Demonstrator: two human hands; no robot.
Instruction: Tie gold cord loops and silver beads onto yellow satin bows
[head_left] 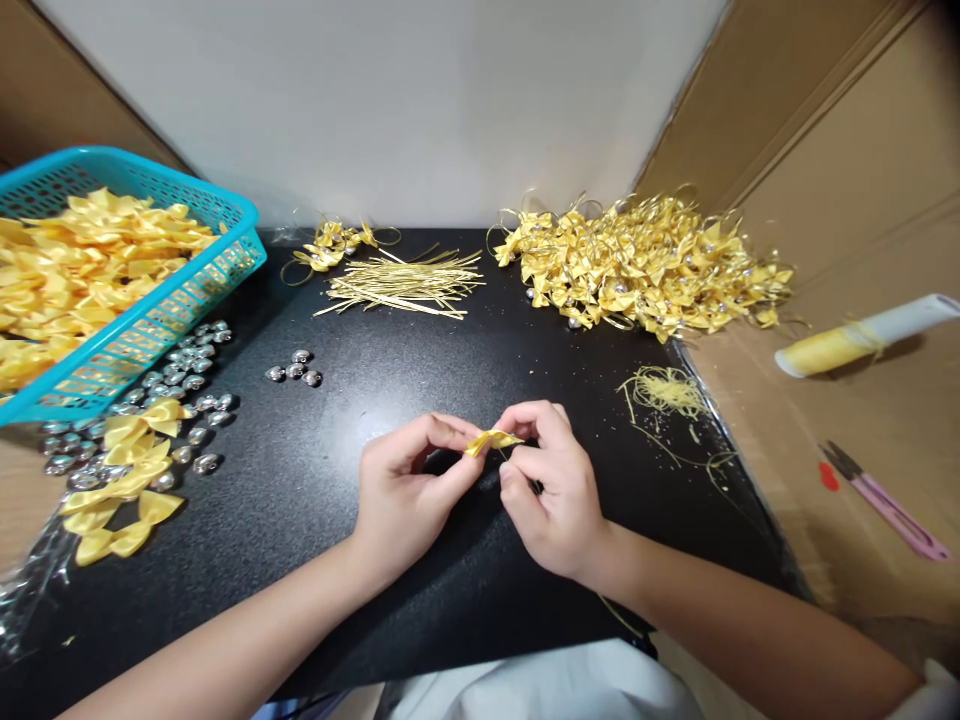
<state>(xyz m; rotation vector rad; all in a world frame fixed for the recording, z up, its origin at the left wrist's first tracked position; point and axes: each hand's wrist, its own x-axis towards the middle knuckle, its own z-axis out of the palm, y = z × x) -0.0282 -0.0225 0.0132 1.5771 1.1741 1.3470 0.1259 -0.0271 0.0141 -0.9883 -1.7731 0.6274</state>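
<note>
Between my two hands, over the middle of the black table, is a small yellow satin bow. My left hand pinches the bow's left end between thumb and fingers. Close by on the other side, my right hand has its fingers curled and pressed together on a thin yellow thread. Only short bits of this thread show by the fingers, and a loose yellow strand hangs out below the right wrist. How the thread meets the bow is hidden by the fingertips.
A blue basket of bows stands left, with silver beads and loose bows beside it. Gold ties lie at the back. Finished-looking bows are heaped back right, near thread scraps, pink-handled snips and a tube.
</note>
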